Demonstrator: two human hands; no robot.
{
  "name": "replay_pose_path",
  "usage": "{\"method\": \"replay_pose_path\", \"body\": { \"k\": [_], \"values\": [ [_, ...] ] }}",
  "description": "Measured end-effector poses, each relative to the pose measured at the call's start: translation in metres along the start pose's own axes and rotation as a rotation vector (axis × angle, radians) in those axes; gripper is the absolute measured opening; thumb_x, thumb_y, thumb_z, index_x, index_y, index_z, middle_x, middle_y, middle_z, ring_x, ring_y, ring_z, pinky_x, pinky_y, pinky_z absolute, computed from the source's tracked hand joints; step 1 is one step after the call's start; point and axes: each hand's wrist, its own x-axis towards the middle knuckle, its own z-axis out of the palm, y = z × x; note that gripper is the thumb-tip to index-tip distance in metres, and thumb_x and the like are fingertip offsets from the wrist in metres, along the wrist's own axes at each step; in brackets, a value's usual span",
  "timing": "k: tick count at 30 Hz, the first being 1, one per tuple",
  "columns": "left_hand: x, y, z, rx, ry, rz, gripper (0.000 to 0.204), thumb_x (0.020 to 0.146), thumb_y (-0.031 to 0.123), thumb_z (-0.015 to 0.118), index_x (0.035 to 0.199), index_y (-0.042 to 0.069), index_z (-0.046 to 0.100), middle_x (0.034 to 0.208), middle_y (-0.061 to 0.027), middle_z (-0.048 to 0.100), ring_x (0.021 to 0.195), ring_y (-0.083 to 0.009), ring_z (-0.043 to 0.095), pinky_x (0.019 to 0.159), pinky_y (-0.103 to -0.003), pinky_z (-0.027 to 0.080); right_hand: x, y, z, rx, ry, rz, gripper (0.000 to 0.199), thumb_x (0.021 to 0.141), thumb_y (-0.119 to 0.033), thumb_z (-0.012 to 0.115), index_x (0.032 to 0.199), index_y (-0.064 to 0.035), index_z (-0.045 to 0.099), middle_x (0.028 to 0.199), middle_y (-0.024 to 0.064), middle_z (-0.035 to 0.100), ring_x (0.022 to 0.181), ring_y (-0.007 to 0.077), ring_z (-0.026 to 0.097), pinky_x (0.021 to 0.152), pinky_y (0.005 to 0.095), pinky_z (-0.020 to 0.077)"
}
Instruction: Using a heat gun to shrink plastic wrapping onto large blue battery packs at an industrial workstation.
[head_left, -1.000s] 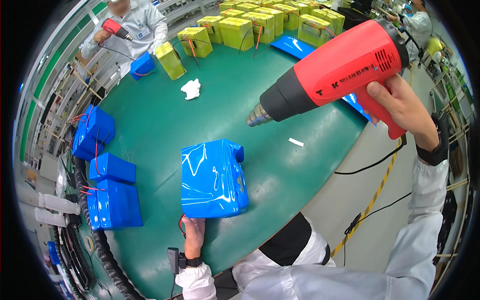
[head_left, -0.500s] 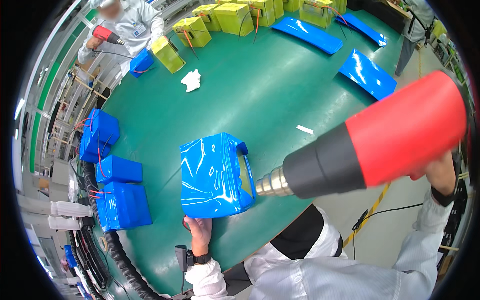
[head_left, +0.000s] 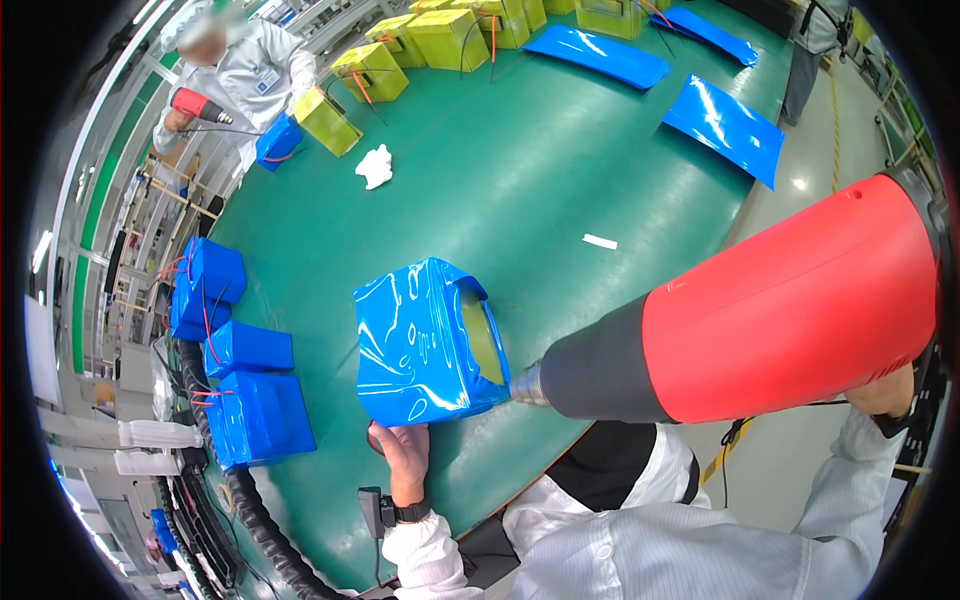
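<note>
A battery pack [head_left: 415, 345] in loose, wrinkled blue shrink film sits in front of me on the green table [head_left: 500, 185]. At its right end the film gapes, and the yellow-green casing shows. My left hand [head_left: 405, 460] grips the pack at its near edge; some fingertips are hidden, and a bit of red and black shows by the thumb. Large in the right foreground is a red and black heat gun [head_left: 770, 310], its metal nozzle close to the film's open end. My right hand [head_left: 882, 392], mostly hidden behind the gun, is closed around it.
Finished-looking blue packs [head_left: 262, 418] with red leads stand at the left edge beside a black corrugated hose [head_left: 250, 515]. Yellow-green packs [head_left: 445, 40] and flat blue film sleeves [head_left: 725, 130] lie farther back. Across the table, a person [head_left: 235, 75] holds another heat gun.
The heat gun has swung down and a little left, its nozzle now nearer the pack's lower right corner. The pack has turned slightly, showing more casing at its open end.
</note>
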Motion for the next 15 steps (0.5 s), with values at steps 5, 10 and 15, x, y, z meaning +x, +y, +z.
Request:
{"method": "replay_pose_path", "body": {
  "k": [5,10,15],
  "values": [
    [0.003,0.001,0.0,0.02,0.012,0.015,0.083,0.097,0.073,0.036,0.156,0.014,0.03,0.157,-0.0068,0.038,0.143,-0.0267,0.038,0.117,-0.049,0.032,-0.002,-0.002,0.002,0.09,-0.029,0.158,0.024,0.084,-0.012,0.081,0.104,-0.0025,0.072,0.093,0.0064,0.076,0.083,0.0199,0.073,0.072,0.028,0.0561],
    [0.004,-0.003,-0.005,-0.008,0.041,0.019,0.087,0.095,0.077,0.034,0.157,0.015,0.027,0.158,-0.0072,0.036,0.144,-0.0281,0.037,0.118,-0.05,0.03,-0.013,0.0,0.01,-0.088,0.116,0.238,0.027,0.087,-0.013,0.078,0.108,-0.0002,0.066,0.091,0.0074,0.073,0.076,0.0169,0.069,0.065,0.0279,0.0536],
    [0.006,-0.006,0.005,-0.01,0.083,0.042,0.092,0.093,0.077,0.04,0.156,0.012,0.028,0.157,-0.0077,0.037,0.143,-0.0289,0.038,0.117,-0.05,0.031,-0.001,0.023,0.029,0.176,0.408,0.37,0.03,0.093,-0.016,0.072,0.114,0.0008,0.057,0.09,0.0073,0.067,0.068,0.0125,0.063,0.059,0.0271,0.0504]
  ]
}}
